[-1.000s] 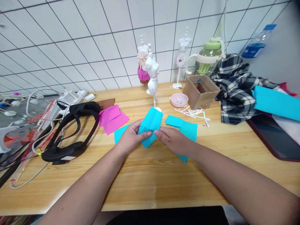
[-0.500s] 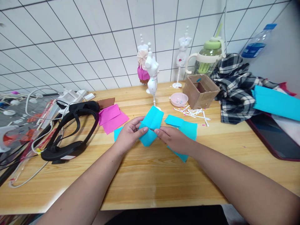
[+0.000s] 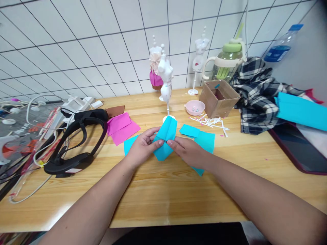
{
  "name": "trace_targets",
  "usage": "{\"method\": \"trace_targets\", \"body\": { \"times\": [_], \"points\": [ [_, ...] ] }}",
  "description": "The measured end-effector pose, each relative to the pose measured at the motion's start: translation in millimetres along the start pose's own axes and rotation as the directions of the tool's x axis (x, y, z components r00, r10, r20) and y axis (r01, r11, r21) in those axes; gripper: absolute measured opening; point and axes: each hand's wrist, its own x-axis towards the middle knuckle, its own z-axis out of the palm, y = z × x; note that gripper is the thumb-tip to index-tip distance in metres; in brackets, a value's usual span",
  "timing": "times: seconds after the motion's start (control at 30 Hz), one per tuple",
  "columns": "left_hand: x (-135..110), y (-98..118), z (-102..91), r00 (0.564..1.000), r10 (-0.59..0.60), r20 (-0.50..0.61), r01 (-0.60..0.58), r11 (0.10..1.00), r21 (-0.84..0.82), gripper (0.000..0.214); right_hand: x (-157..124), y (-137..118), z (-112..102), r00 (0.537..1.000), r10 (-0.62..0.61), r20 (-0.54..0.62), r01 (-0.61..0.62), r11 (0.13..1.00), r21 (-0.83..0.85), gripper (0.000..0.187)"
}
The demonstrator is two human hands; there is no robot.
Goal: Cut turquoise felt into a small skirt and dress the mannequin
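A folded piece of turquoise cloth (image 3: 167, 131) is held up over the middle of the wooden table (image 3: 158, 190). My left hand (image 3: 141, 148) pinches it at its waist from the left, thumb and fingers closed. My right hand (image 3: 187, 151) pinches the same spot from the right, so the cloth is gathered between both hands. More turquoise pieces (image 3: 205, 139) lie flat under and beside my hands. A white doll mannequin (image 3: 165, 80) stands just behind the cloth.
Pink cloth pieces (image 3: 122, 126) and a black headset (image 3: 76, 143) lie to the left. A pink bowl (image 3: 195, 108), a cardboard box (image 3: 219, 98), white scraps (image 3: 211, 123), a green jug (image 3: 227, 61) and checked fabric (image 3: 258, 92) sit at the back right. Two more mannequins (image 3: 198, 58) stand by the tiled wall.
Both hands stay pinched on the turquoise cloth; the fingertips have drawn slightly closer together at its middle. Nothing else on the table has moved.
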Motion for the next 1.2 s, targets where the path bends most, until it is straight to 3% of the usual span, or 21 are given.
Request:
{"method": "trace_targets", "body": {
  "times": [0.33, 1.2],
  "points": [
    [0.7, -1.5, 1.5, 1.000, 0.017, 0.023, -0.016, 0.999, -0.031, 0.052, -0.1, 0.3, -0.9, 1.000, -0.021, -0.002, 0.021, 1.000, -0.002, 0.042],
    [2.5, -4.1, -1.1, 0.999, 0.017, 0.042, -0.015, 0.999, -0.038, 0.054, -0.2, -2.1, 0.5, 1.000, -0.005, -0.014, 0.005, 1.000, -0.011, 0.040]
  ]
}}
